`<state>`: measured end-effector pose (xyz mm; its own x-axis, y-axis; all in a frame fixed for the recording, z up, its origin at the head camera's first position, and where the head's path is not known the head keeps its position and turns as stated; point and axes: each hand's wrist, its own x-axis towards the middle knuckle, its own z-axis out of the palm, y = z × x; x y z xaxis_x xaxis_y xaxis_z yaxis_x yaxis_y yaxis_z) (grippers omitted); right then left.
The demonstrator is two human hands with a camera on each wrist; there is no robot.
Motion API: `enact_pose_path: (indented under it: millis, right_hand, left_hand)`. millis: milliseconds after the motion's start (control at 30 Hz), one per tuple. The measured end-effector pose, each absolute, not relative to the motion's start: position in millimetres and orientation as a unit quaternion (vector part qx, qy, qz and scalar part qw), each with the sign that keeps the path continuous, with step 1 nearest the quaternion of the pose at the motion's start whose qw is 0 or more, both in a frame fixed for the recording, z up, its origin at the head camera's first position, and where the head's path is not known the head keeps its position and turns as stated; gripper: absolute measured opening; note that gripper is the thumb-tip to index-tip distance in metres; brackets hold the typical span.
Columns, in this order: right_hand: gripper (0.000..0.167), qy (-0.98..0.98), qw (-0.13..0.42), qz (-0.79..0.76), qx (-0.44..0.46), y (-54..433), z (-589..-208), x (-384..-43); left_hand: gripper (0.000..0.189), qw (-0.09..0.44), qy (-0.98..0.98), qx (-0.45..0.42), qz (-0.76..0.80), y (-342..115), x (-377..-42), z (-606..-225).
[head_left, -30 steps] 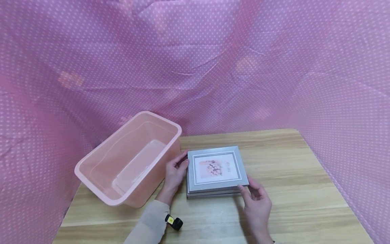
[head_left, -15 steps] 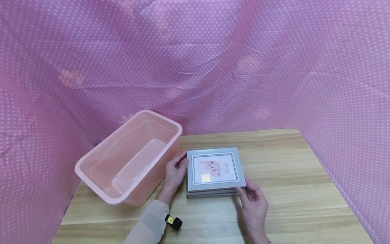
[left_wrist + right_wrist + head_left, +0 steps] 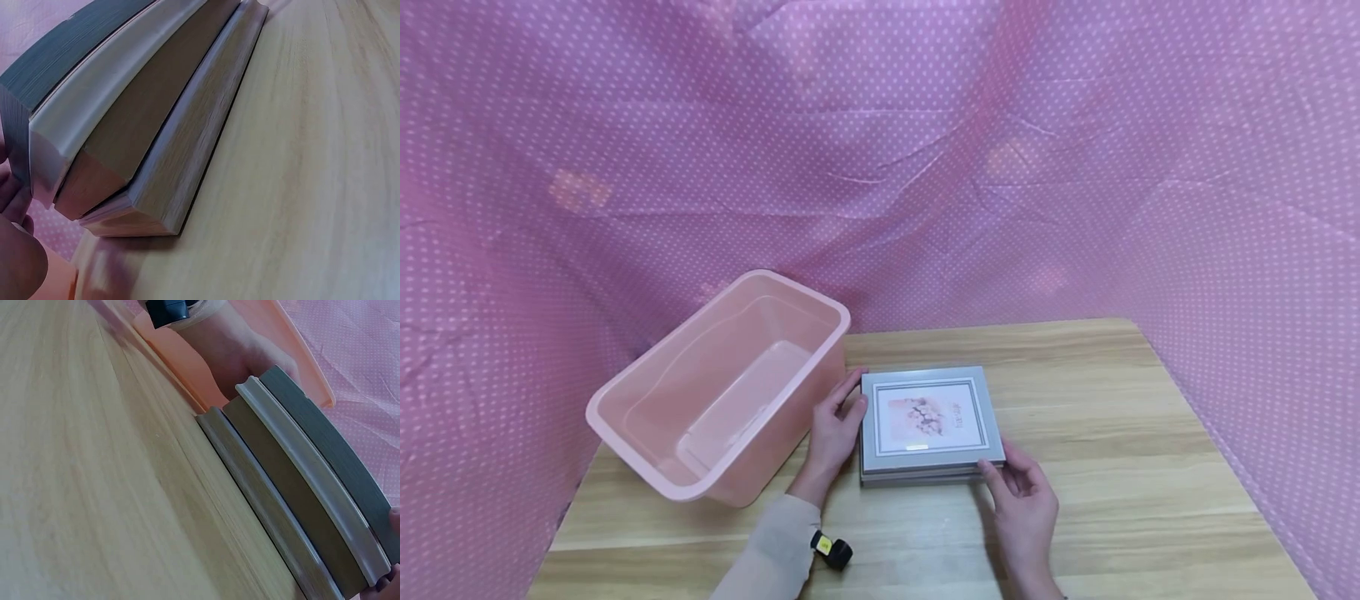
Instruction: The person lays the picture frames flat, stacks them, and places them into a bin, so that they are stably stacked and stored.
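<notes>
A grey picture frame (image 3: pixel 928 417) with a pink flower print lies on top of a stack of several picture frames on the table. Side on in the left wrist view, a dark grey top frame, a pale frame (image 3: pixel 114 87), a brown frame (image 3: pixel 159 94) and a wood-grain bottom frame (image 3: pixel 194 147) show. My left hand (image 3: pixel 835 433) holds the top frame's left side, thumb near the edge. Around its near right corner, my right hand (image 3: pixel 1027 510) grips with thumb in front and fingers along the right side. Part of those fingers is hidden by the frame.
A pink plastic bin (image 3: pixel 718 483) with nothing visible inside stands left of the stack, close to my left hand. Pink dotted cloth (image 3: pixel 917 183) hangs behind and beside the wooden table (image 3: pixel 1135 467). A black device (image 3: pixel 833 550) sits at my left wrist.
The top picture frame has lowered and slid slightly left, now lying more squarely on the stack. My right hand has moved a little left with it; my left hand has hardly moved.
</notes>
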<state>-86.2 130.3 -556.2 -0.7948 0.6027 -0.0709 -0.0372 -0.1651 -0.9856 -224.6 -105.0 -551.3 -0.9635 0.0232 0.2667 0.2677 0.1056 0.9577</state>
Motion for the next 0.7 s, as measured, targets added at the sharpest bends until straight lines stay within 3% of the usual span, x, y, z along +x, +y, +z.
enact_pose_path:
  millis: [700]
  right_hand:
    - [0.045,-0.604,0.194,0.738,-0.229,134.8,-553.0,-84.7]
  left_hand:
    - [0.043,0.085,-0.717,-0.092,-0.686,-103.8,-225.8,-553.1]
